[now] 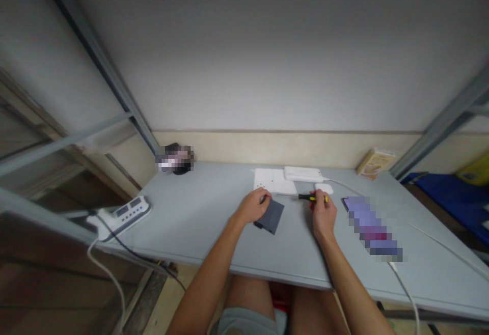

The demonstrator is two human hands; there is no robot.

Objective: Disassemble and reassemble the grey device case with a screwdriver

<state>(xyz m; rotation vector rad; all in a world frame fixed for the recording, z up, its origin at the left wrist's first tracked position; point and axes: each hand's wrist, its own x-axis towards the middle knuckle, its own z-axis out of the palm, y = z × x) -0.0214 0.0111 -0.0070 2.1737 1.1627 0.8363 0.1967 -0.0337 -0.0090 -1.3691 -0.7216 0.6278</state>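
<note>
Right now the person sits at a pale grey table (pixel 198 218), both forearms stretched out over it. The left hand (pixel 254 205) rests on the upper corner of a dark grey flat panel (pixel 270 216) that lies flat on the table; its grip is curled down onto that corner, fingers pressed against the panel's edge. Just right of the panel, the right hand (pixel 324 213) has its grip pinched round a small screwdriver (pixel 311 198) with a black and yellow handle, the tool lying almost level and pointing back toward the panel. Just behind the panel lies a white sheet (pixel 273 179), and touching that sheet's right edge sits a flat white box (pixel 303 173) with a white cable running off it. A small white oval thing (pixel 323 188) sits just behind the screwdriver. Well to the left of the panel, at the table's edge, a white power strip (pixel 124 214) lies with its cords hanging down. Far right of the panel, against the wall, leans a tan carton (pixel 376 163).
</note>
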